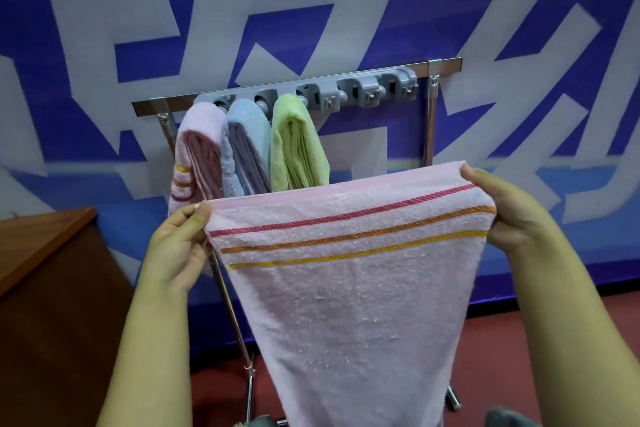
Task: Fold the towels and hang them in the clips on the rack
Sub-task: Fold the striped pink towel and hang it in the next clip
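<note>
Pink towel [349, 274] hangs stretched between us, left hand [180, 246] and right hand [509, 211] each pinching a top corner, long edge running left to right; the free clips [360, 92] sit farther off, up right, beyond the three hung towels [249, 146].

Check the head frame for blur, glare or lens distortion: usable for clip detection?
Head view: wide-angle bowing bends the rack bar and forearms near the edges; slight softness overall, yet the grey clips and the held pink towel read clearly; lighting even, soft sheen on the metal bar, no harsh glare; both hands, left and right, are sharp enough.
</note>
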`<state>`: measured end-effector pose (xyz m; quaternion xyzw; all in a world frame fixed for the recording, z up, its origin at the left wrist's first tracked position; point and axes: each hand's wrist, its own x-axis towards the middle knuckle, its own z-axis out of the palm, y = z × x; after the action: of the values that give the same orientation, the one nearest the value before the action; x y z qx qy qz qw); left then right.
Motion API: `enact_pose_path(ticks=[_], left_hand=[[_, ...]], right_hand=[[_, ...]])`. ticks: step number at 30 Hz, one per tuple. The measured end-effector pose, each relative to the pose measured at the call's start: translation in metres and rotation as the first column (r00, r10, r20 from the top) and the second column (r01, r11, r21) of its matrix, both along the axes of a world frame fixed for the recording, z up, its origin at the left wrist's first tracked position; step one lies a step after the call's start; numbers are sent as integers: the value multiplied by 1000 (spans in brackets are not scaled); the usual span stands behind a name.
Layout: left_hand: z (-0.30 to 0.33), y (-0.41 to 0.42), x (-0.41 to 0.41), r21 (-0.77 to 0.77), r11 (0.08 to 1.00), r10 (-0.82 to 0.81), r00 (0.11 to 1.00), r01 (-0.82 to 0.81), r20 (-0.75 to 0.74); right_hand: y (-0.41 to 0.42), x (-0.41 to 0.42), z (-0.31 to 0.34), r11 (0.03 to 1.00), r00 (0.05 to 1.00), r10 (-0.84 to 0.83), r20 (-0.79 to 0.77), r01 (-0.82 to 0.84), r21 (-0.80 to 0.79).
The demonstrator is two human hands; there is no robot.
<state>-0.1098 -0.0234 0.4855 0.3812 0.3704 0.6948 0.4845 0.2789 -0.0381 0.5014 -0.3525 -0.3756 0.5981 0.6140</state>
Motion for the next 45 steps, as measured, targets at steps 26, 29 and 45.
enact_pose_path(ticks=[26,29,45], left_hand=[[13,-66,146,-41,992,-127,976,121,-178],[15,-71,148,-28,994,-114,973,110,-203],[21,-87,143,17,984,-152,896,175,-418]], right_hand=[[-48,-117,-8,929,842,-282,460,120,350],[-51,-119,-7,924,825,-300,478,127,360],[-53,-116,-9,834,648,-468,601,99,543]])
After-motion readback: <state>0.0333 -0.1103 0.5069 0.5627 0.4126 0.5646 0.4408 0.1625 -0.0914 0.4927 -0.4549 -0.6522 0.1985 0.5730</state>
